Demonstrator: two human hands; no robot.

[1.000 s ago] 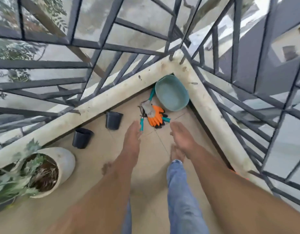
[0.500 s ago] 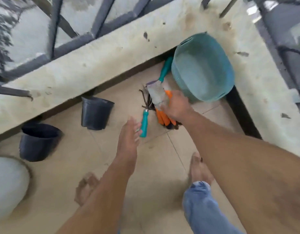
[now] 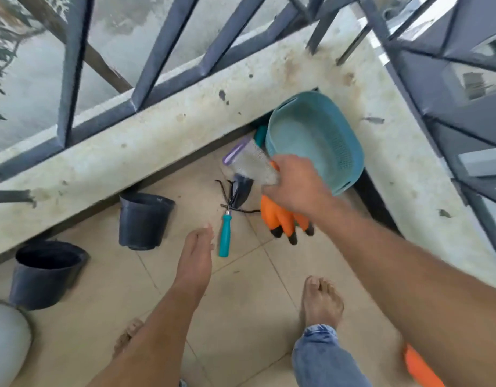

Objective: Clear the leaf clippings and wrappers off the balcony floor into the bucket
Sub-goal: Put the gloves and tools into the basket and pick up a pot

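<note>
My right hand grips a silvery wrapper with a purple edge, lifted off the floor just left of the teal bucket. The bucket stands in the balcony corner, and its inside looks bare. My left hand hangs open and flat over the tiles beside a teal-handled hand rake, holding nothing. Orange gloves with black tips lie on the floor under my right wrist. No leaf clippings are plainly visible on the tiles.
Two black plastic pots stand along the low concrete kerb under the grey railing. A white planter sits at the lower left. My bare feet are on the beige tiles; an orange object shows at the lower right.
My right hand took hold of the silvery wrapper that lay on the gloves and raised it towards the bucket, uncovering a dark trowel blade. The camera moved closer and lower.
</note>
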